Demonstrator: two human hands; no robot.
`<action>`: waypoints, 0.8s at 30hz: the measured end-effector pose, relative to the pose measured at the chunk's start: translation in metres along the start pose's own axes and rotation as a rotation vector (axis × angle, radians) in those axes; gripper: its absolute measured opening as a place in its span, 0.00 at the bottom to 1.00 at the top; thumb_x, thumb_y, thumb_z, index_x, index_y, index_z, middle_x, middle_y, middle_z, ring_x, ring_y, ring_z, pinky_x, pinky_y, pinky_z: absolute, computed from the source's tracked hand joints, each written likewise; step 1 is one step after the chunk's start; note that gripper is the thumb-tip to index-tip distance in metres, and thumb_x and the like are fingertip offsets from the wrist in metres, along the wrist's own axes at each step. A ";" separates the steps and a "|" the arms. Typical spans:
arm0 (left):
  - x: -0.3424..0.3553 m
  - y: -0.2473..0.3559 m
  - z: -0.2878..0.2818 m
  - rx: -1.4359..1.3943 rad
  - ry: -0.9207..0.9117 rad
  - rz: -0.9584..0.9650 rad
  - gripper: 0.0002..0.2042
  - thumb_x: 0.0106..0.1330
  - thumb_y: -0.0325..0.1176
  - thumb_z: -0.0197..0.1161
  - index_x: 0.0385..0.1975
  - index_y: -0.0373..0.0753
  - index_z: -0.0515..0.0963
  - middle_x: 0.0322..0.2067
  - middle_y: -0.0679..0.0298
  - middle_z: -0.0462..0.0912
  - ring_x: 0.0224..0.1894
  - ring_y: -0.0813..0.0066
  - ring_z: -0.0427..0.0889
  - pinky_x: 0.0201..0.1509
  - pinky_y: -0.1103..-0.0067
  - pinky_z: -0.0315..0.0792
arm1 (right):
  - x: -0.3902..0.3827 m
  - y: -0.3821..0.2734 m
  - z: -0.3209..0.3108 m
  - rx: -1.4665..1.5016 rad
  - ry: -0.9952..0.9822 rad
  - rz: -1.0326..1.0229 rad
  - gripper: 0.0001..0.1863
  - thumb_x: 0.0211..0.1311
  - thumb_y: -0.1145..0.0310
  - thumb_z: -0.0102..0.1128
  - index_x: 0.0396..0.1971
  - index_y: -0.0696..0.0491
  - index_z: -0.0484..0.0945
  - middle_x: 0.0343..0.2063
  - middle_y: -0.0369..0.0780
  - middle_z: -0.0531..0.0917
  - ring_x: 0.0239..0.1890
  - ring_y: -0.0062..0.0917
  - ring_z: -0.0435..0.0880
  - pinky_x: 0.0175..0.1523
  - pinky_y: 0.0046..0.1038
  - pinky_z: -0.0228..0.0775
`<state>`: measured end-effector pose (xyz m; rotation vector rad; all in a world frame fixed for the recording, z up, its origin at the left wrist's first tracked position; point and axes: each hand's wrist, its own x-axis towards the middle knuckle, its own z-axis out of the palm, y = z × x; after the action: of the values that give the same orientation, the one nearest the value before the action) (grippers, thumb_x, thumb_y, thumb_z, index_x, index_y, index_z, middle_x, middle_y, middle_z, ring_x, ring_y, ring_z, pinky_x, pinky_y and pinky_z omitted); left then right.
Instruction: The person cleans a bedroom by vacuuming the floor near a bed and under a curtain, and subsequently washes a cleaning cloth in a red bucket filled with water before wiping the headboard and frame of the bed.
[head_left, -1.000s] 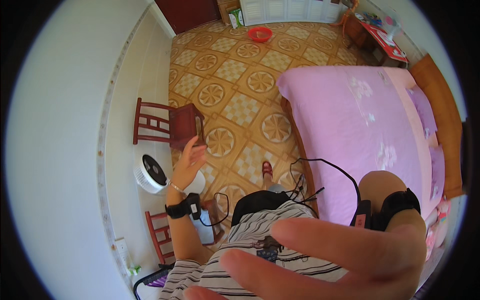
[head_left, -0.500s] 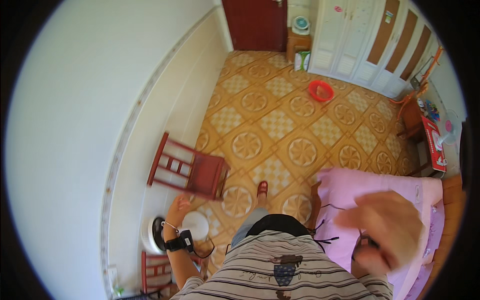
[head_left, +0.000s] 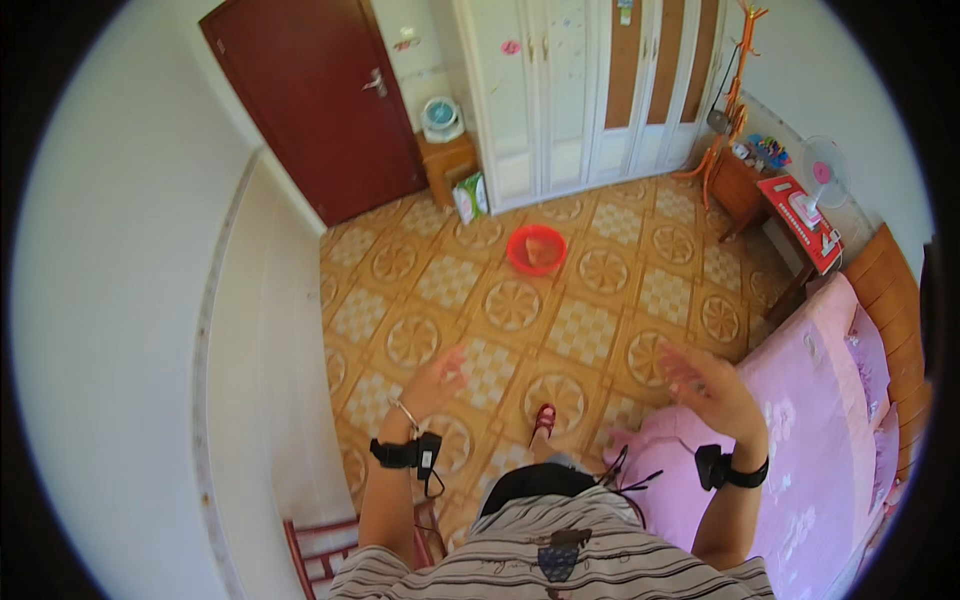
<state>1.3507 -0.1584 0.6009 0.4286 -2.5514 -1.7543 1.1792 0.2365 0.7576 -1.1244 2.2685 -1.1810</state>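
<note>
Over the floor, the left hand and right hand hung apart, loosely spread; the right was near the bed's edge.

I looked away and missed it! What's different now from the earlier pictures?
The view swung toward the door and wardrobe, and the round white fan-like thing left it. The right grip drew away from the camera; the left grip moved rightward, over the patterned floor. Nothing looks taken hold of or let go. The red basin stayed on the floor.
</note>
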 end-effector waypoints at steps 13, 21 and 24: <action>0.245 -0.029 -0.152 -0.069 -0.095 -0.137 0.25 0.65 0.35 0.57 0.62 0.41 0.61 0.51 0.59 0.74 0.50 0.73 0.73 0.53 0.77 0.69 | 0.366 0.151 -0.024 0.302 0.005 0.121 0.21 0.60 0.71 0.56 0.55 0.54 0.69 0.44 0.38 0.78 0.40 0.21 0.78 0.46 0.23 0.70; 0.472 -0.104 -0.225 0.026 -0.105 -0.207 0.25 0.63 0.34 0.59 0.60 0.40 0.63 0.48 0.59 0.75 0.49 0.75 0.74 0.52 0.78 0.70 | 0.541 0.273 -0.003 0.518 0.044 0.362 0.20 0.63 0.70 0.54 0.55 0.55 0.69 0.44 0.34 0.77 0.46 0.18 0.78 0.46 0.20 0.70; 0.572 -0.127 -0.201 -0.004 -0.257 -0.274 0.24 0.62 0.33 0.59 0.59 0.39 0.64 0.48 0.58 0.75 0.49 0.74 0.74 0.52 0.78 0.70 | 0.586 0.339 0.022 0.497 0.139 0.549 0.19 0.62 0.69 0.56 0.53 0.54 0.71 0.43 0.34 0.77 0.38 0.18 0.77 0.44 0.22 0.71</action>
<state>0.8612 -0.5177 0.4782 0.6162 -2.7742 -2.0239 0.6597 -0.1160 0.5040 -0.2207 2.0049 -1.4807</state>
